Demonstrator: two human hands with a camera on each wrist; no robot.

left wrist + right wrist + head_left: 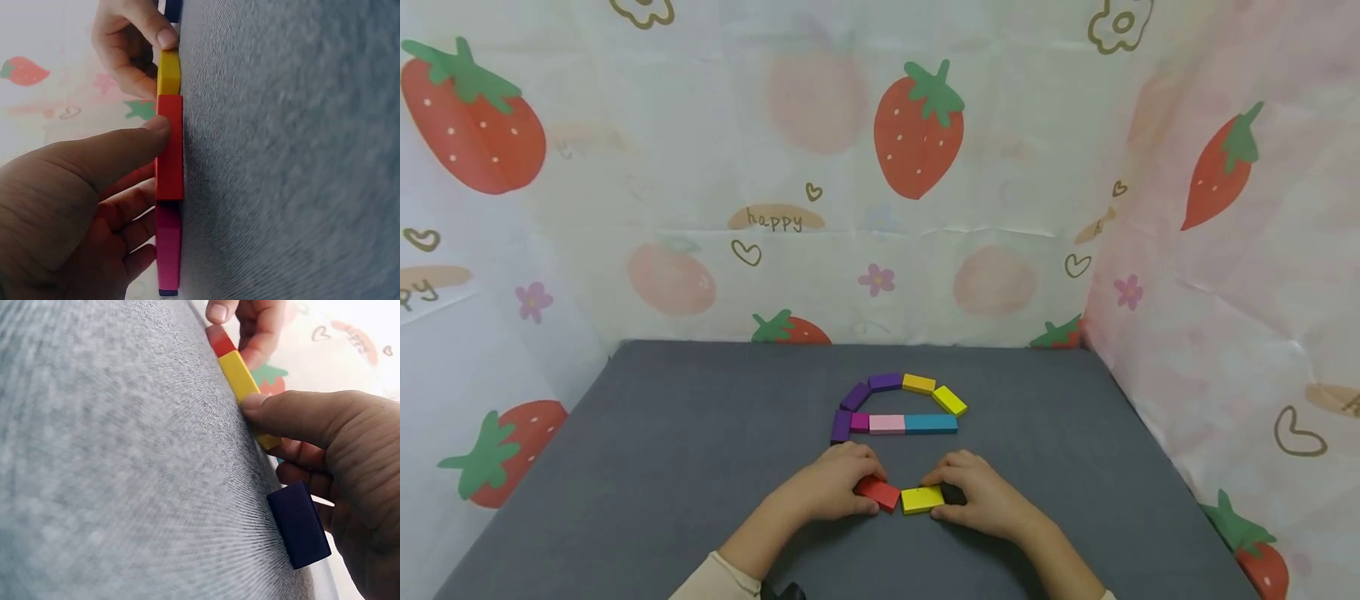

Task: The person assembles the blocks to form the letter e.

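Note:
My left hand point(841, 482) pinches a red block point(880, 493) between thumb and fingers, flat on the dark grey cloth. In the left wrist view, a magenta block point(168, 247) lies just past the red one, beside the curled fingers. My right hand point(981, 492) pinches a yellow block point(922, 500), whose end meets or nearly meets the red block's corner. A dark navy block point(299, 526) sits by the right hand's lower fingers and is partly hidden under that hand in the head view.
Beyond the hands, purple blocks point(885, 382), an orange-yellow block point(919, 383) and another yellow block point(950, 401) form an arc. Below it runs a straight row with a pink block point(887, 425) and a blue block point(931, 424). Strawberry-print cloth walls point(1045, 167) enclose the table point(700, 417).

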